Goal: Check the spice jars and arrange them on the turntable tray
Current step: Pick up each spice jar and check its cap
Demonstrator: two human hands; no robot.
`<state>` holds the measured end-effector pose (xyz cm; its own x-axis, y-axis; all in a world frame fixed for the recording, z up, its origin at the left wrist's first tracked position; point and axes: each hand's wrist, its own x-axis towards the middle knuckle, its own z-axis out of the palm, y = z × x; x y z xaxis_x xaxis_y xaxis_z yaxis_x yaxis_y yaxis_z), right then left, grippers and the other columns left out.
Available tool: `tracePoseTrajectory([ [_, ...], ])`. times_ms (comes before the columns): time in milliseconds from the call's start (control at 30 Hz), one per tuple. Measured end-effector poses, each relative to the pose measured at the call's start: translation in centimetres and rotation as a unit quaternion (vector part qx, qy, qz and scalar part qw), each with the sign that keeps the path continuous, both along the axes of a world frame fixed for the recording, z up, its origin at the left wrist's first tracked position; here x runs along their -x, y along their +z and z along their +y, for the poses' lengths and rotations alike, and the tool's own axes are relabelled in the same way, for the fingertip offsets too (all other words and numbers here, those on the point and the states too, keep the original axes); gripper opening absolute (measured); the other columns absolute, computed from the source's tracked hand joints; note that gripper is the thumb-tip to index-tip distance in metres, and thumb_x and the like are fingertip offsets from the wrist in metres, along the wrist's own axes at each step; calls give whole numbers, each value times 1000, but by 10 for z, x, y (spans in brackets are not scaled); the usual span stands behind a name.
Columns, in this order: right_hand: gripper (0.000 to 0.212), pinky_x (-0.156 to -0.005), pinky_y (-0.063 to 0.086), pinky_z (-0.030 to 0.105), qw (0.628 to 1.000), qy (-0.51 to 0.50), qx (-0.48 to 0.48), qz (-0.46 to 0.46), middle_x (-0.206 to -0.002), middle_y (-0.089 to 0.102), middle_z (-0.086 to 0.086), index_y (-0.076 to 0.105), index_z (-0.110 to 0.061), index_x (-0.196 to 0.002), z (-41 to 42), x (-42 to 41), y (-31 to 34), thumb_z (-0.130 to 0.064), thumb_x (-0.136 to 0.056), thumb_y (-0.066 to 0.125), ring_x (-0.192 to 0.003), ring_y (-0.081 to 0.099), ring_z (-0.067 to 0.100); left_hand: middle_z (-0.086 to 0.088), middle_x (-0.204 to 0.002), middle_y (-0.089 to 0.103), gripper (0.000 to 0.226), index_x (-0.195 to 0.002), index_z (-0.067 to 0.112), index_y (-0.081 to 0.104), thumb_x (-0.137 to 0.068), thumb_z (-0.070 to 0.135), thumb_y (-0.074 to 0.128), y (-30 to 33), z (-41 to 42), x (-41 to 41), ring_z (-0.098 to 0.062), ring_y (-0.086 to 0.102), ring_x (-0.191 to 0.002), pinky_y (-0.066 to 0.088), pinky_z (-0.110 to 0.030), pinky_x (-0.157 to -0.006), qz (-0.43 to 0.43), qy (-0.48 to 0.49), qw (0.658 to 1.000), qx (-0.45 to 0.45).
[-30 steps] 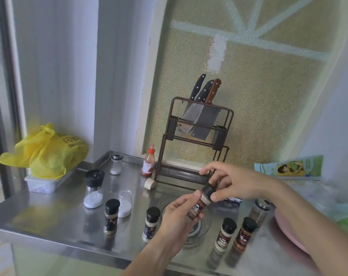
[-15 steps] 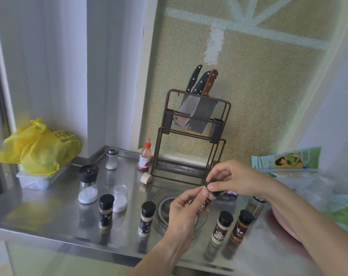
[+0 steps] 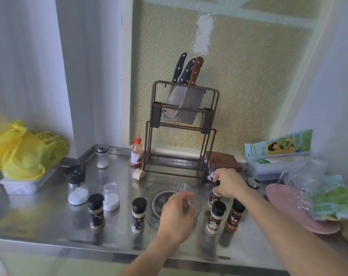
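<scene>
Right hand [image 3: 228,184]: grips a spice jar [image 3: 214,197] by its cap, just right of the tray [image 3: 149,191] — probably parking it after checking.
Left hand [image 3: 178,212]: loosely curled, empty, over the tray.
Other jars [image 3: 137,215]: flank the tray, not yet loaded.

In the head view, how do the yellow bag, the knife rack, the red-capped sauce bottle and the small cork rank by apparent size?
1. Knife rack
2. Yellow bag, nearly as large
3. Red-capped sauce bottle
4. Cork

Dark printing is seen on the yellow bag [image 3: 31,152], but it cannot be read. Lettering on the spice jar labels [image 3: 214,223] is too small and blurred to be made out.
</scene>
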<state>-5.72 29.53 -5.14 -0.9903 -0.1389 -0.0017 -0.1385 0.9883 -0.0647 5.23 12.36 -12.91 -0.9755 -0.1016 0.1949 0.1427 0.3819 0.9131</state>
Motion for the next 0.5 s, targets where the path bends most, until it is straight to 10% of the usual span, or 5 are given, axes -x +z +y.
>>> tracePoseTrajectory([
  [500,52,-98,52,37,995,92,-16,17,-137,63,0,57,-25,-137,-55,-1,29,-43,-91,71,-122,61,22,19,-97,74,15,-108,30,71,-94,27,67,66,-123,-25,4,67,-85,58,-20,-79,73,95,990,77],
])
